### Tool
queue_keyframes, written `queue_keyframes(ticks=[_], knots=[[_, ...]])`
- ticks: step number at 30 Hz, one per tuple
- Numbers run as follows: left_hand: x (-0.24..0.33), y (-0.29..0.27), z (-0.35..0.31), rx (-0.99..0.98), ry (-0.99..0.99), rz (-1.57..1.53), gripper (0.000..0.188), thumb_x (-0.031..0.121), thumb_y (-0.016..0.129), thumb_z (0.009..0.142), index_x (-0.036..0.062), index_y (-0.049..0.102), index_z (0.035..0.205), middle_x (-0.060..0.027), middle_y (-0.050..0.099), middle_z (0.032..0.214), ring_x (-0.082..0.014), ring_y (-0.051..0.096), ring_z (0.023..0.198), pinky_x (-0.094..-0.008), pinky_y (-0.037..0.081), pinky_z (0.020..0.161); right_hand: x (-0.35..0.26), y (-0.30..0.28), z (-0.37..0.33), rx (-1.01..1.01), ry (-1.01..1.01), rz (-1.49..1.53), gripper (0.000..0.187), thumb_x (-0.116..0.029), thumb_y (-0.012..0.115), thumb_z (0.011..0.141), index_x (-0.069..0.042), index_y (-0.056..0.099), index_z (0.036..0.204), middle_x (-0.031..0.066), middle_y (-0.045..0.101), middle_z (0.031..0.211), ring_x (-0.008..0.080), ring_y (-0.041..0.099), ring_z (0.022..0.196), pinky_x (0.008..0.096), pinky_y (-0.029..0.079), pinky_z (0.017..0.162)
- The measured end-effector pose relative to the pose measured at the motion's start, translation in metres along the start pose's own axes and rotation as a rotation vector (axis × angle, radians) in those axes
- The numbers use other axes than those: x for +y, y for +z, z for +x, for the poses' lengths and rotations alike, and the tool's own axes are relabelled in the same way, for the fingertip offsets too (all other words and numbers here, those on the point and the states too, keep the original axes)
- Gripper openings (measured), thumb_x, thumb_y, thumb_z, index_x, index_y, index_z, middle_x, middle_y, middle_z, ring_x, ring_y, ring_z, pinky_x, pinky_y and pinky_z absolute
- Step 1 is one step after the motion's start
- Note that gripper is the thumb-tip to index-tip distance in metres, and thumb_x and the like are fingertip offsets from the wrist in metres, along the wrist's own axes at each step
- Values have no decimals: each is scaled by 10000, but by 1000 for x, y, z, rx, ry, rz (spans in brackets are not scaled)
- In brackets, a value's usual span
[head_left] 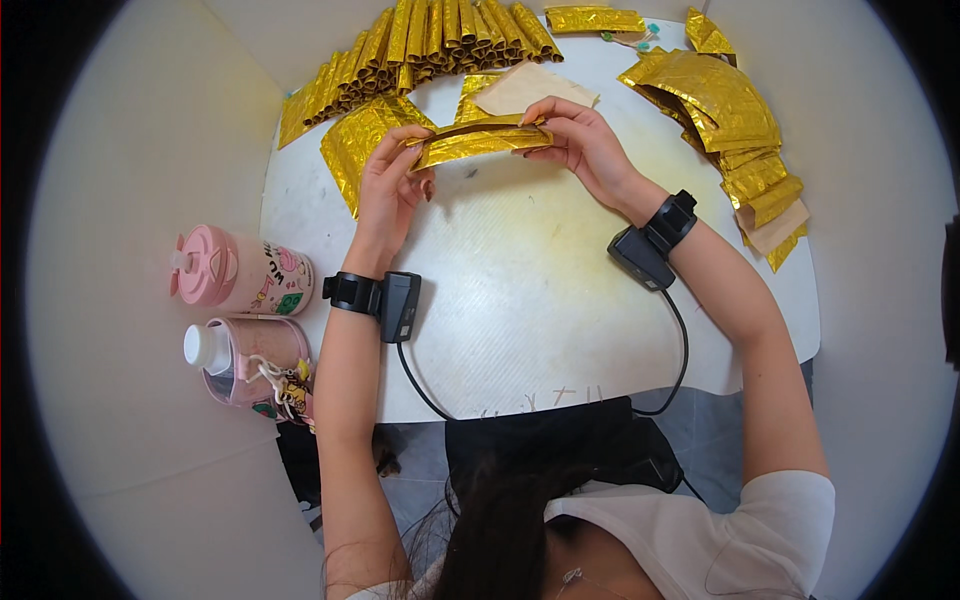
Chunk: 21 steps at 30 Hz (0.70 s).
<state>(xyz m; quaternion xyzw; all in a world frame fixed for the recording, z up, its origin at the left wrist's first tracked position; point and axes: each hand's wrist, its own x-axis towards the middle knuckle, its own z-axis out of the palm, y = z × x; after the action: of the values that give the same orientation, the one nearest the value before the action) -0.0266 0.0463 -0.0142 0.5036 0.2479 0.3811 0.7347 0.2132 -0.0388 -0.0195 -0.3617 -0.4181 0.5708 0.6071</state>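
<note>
Stretched between my two hands, above the far part of the table, is a folded strip of gold foil paper (478,146); a dark slit runs along its upper edge. My left hand (388,185) pinches the strip's left end between thumb and fingers. At the other end my right hand (585,148) grips it the same way. Just beyond the left hand lie flat gold foil sheets (350,150). Close behind the strip is a beige paper sheet (530,88), partly over another gold piece. A pile of gold foil tubes (430,45) sits along the far edge.
More gold foil sheets (715,100) fan out along the right side. A flat gold strip (595,19) lies at the back. At left stand a pink lidded cup (212,268) and a pink holder (275,345) with a white-capped bottle (203,347). Cabled black wrist devices (400,307) are on both arms.
</note>
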Motion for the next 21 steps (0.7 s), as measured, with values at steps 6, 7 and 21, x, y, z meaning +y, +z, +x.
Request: queue_keyframes(ticks=[6,7,21], knots=[[0,-10,3,-26,50,105,192,113,504,923,30,569,1083,-41,603,859,-97,550,611,-221,487,539,-3,1,-1,-7,-12,62,219,-105,458,926,13,602,1041,106,634,1049,188,636,903,299,515,859],[1,-8,3,-38,43,97,214,110,499,923,7,566,1098,-59,610,851,-111,574,609,-228,510,538,-6,2,-2,5,12,61,235,-92,479,920,22,607,1081,103,642,1053,165,632,904,280,509,856],[2,-9,4,11,41,256,324,184,542,944,11,549,1217,-57,657,917,-74,596,632,-200,520,567,-3,4,1,8,-19,-284,283,-24,566,874,-32,585,1157,64,689,947,50,598,851,190,463,764]])
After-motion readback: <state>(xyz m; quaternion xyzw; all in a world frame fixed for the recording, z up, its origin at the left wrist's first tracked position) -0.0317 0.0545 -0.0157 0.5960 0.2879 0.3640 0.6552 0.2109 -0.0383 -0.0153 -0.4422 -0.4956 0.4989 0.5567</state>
